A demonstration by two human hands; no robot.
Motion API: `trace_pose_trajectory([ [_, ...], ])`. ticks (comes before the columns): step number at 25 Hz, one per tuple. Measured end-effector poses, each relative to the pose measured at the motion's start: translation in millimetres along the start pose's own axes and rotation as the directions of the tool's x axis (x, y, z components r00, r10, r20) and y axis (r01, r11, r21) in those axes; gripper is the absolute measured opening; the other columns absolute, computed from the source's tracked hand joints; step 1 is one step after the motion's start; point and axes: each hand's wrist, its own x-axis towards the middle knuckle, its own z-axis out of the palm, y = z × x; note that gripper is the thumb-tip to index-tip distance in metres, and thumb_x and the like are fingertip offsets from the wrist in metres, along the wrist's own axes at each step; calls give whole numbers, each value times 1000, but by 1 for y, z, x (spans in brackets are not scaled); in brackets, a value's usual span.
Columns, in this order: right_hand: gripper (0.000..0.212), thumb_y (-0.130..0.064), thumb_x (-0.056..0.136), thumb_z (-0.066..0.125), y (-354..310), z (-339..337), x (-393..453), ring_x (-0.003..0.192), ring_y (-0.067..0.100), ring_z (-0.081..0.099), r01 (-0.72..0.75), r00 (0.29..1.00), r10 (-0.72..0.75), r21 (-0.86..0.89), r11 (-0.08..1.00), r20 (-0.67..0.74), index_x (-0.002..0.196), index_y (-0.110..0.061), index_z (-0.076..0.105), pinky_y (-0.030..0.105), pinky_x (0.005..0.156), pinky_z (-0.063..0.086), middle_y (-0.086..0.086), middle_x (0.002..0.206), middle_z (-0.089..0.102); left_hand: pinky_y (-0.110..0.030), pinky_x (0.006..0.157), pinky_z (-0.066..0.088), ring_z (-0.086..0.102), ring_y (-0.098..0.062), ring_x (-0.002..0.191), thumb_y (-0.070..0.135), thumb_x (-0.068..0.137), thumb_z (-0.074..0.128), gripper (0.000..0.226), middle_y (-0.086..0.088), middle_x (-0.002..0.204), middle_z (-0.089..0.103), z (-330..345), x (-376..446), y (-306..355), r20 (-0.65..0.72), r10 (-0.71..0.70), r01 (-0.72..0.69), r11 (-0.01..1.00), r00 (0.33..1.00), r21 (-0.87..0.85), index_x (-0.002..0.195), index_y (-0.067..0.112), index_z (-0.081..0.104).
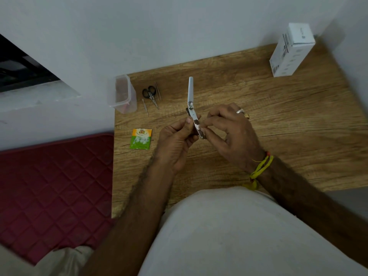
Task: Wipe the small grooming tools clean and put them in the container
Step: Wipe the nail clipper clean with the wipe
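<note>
So the nail clipper (194, 114) is right in the middle of the frame, held up over the wooden table (278, 120) with its lever flipped open and pointing straight toward the wall. The left hand (176, 142) has it pinched by the body, thumb up along the side. The right hand (229, 128) is on the lower end of it, fingertips pinching there, and there's a bit of something white between those fingers but I honestly can't tell what it is. Ring on that hand, yellow thread round the wrist.

Up and left of the hands there's a little pair of black-handled scissors (150, 95), with thin tweezers (158, 91) just beside them on the right and another skinny metal tool (145, 106) on the left. The clear plastic container (121, 94) sits at the table's left edge next to those, lid off. An orange and green sachet (141, 138) lies flat left of the left hand. White box (289, 50) way over in the upper right corner, and a red quilted mat (55, 176) off the table at lower left
</note>
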Motion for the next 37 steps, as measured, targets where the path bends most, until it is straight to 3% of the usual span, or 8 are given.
trace_pose_trajectory([
  [3, 13, -19, 92, 71, 0, 0, 0, 94, 21, 55, 17, 1000, -17, 4, 1000, 17, 101, -12, 76, 37, 79, 46, 2, 98, 65, -23, 67, 54, 67, -12, 72, 10, 97, 57, 27, -4, 79, 73, -1, 3, 1, -12, 10, -10, 1000, 1000, -2, 80, 12, 79],
  [7, 12, -17, 91, 71, 0, 0, 1, 95, 22, 55, -19, 1000, 19, 0, 1000, -9, 101, -12, 76, 41, 80, 47, 1, 98, 64, -28, 72, 52, 66, -15, 74, 12, 95, 59, 22, -6, 80, 73, -1, 5, 2, 10, 35, -36, 999, 999, 7, 84, 10, 78],
  [22, 11, -17, 91, 70, -2, 0, -1, 94, 23, 58, 110, 994, -108, -63, 992, 33, 97, -9, 76, 36, 81, 45, 4, 100, 67, -22, 65, 55, 67, -11, 70, 5, 100, 54, 20, -3, 76, 72, 1, 5, 5, -37, 69, -68, 997, 997, 24, 91, 4, 72],
  [25, 11, -15, 91, 71, -1, 0, -2, 93, 24, 58, 67, 998, -67, -66, 996, 1, 98, -9, 76, 38, 80, 46, 5, 98, 66, -18, 61, 53, 64, -8, 65, 6, 100, 53, 18, -2, 73, 70, 3, 4, 6, -54, 68, -67, 998, 996, 14, 95, 3, 70],
  [28, 10, -11, 92, 69, -4, 1, -2, 90, 23, 58, 105, 994, -104, -34, 994, 30, 97, -6, 75, 32, 79, 45, 7, 96, 65, -18, 61, 53, 64, -7, 66, 7, 103, 50, 20, -1, 75, 70, 6, 2, 8, -57, 97, -98, 995, 994, -15, 99, 5, 69],
  [32, 6, 1, 91, 68, -7, -9, -5, 80, 8, 58, -139, 977, 168, 204, 969, -133, 92, -5, 70, 21, 65, 48, 1, 93, 63, -18, 60, 53, 67, -8, 70, 12, 106, 43, 23, 1, 77, 73, 6, 1, 12, -108, 137, -136, 990, 985, 23, 103, 8, 66],
  [35, 4, -2, 92, 67, -13, -7, -6, 77, 4, 58, -177, 977, 198, 214, 961, -80, 94, -5, 69, 15, 63, 47, 0, 93, 65, -20, 60, 54, 69, -11, 69, 11, 107, 42, 22, -2, 76, 73, 8, -2, 13, -131, 153, -144, 987, 980, 73, 101, 10, 64],
  [37, 5, -5, 93, 67, -12, -4, -6, 78, 8, 61, -188, 979, 200, 193, 963, -47, 96, -4, 70, 19, 64, 51, 1, 92, 67, -21, 63, 54, 69, -15, 71, 7, 104, 47, 19, -5, 77, 73, 10, -4, 15, -140, 159, -147, 985, 977, 88, 96, 10, 64],
])
